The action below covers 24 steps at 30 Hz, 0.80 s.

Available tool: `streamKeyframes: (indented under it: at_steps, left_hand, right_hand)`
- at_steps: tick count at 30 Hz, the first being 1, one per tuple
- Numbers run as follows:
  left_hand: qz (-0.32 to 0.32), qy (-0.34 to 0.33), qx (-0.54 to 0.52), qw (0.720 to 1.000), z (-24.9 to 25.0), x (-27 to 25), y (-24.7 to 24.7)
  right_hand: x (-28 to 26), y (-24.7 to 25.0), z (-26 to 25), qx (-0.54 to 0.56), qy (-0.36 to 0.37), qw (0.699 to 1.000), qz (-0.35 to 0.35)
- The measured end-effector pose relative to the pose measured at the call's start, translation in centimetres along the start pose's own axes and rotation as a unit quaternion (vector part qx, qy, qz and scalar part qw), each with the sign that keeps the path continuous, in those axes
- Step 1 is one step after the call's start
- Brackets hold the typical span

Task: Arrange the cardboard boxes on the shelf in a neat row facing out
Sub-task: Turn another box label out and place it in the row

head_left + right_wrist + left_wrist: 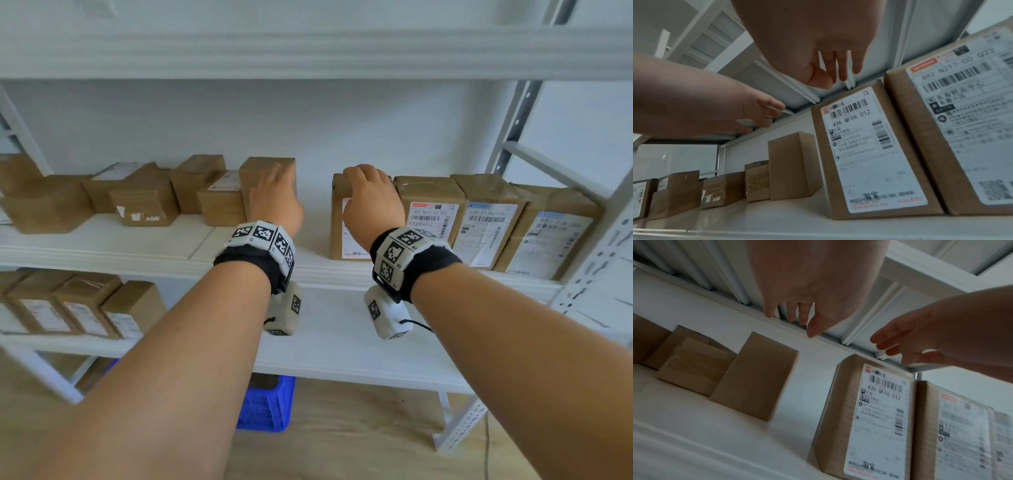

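A plain brown cardboard box (pixel 251 178) (pixel 756 378) (pixel 791 165) stands upright near the middle of the white shelf (pixel 102 240). My left hand (pixel 274 188) (pixel 795 321) (pixel 768 113) hovers in front of and above it, fingers loosely spread, holding nothing. A gap to its right separates it from a box with a white shipping label (pixel 339 236) (pixel 869 418) (pixel 865 154) facing out. My right hand (pixel 366 178) (pixel 836 78) (pixel 890 350) is just over that box's top edge, fingers relaxed and empty.
Three more labelled boxes (pixel 489 222) stand in a row right of it, up to the shelf post (pixel 513 120). Several boxes (pixel 144 202) lie jumbled at the left. The lower shelf holds a row of boxes (pixel 85 305). A blue crate (pixel 267 404) sits on the floor.
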<state>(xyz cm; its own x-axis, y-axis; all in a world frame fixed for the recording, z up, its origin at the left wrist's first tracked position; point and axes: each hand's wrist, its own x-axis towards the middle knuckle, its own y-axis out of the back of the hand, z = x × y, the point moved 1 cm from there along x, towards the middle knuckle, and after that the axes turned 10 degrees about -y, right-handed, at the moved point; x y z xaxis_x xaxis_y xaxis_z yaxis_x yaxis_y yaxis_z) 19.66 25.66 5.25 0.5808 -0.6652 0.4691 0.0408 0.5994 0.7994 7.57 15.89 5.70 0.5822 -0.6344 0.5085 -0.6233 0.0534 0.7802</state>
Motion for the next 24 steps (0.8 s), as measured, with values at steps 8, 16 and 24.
streamKeyframes:
  at_steps: [8, 16, 24]
  left_hand:
    - [-0.071, 0.047, -0.024, 0.996, -3.2, 0.0, 5.9]
    - [-0.152, 0.062, -0.097, 0.982, -8.1, 1.5, 8.9]
    - [-0.193, 0.101, -0.097, 0.971, -10.5, 5.7, 6.9]
  right_hand:
    - [2.3, 0.5, -7.6, 0.023, -0.055, 0.992, -0.111]
    - [3.3, -1.7, -13.5, 0.046, -0.147, 0.971, -0.183]
    - [5.4, -5.6, -12.2, 0.064, -0.236, 0.947, -0.21]
